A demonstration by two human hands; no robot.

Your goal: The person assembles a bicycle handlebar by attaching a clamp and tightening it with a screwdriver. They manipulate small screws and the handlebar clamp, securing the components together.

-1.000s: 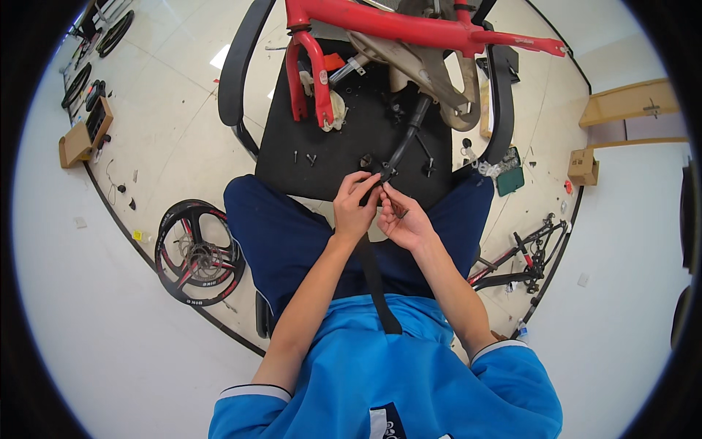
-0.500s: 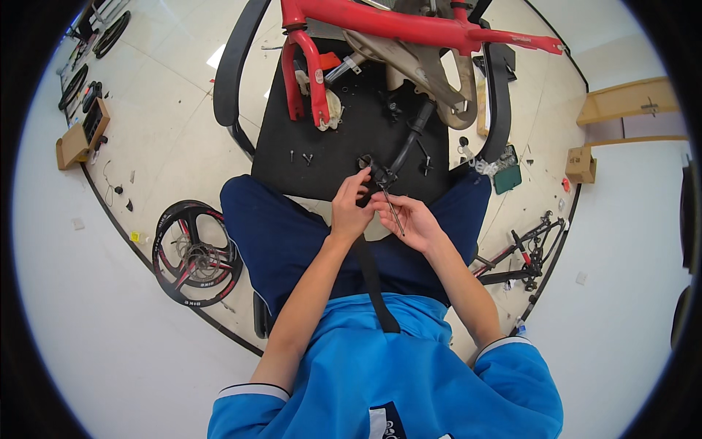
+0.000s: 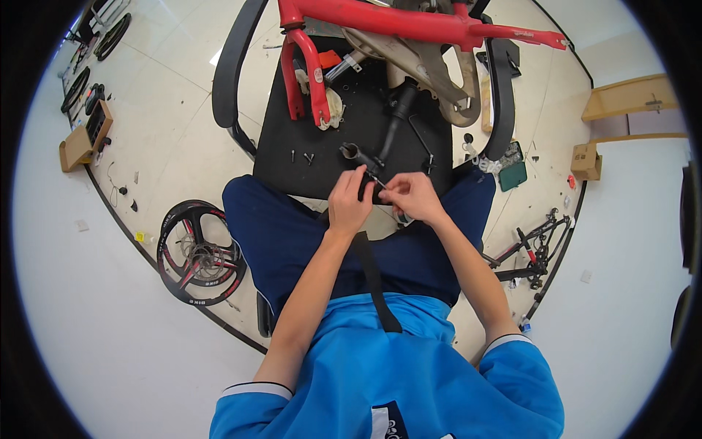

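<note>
A black bicycle stem (image 3: 395,121) lies across the front of a black chair seat (image 3: 281,172), its open round clamp end (image 3: 351,151) toward the left. My left hand (image 3: 349,203) is closed on the near end of the stem, with the fingertips by the clamp. Close beside it, my right hand (image 3: 413,196) pinches a thin metal rod (image 3: 376,181) against the stem. Fingers cover most of the rod, so its kind cannot be made out. An L-shaped hex key (image 3: 420,135) rests on the seat right of the stem.
A red bicycle frame (image 3: 380,20) with its fork (image 3: 314,80) spans the far seat between the armrests (image 3: 225,80). Small bolts (image 3: 308,158) lie on the seat's left. A wheel (image 3: 201,252) stands low left; a black-and-red frame (image 3: 534,252) lies right.
The stem's clamp end has swung left and the tube shifted, uncovering the hex key. My right hand has turned from palm-up to a pinch on the rod, which previously pointed down and right.
</note>
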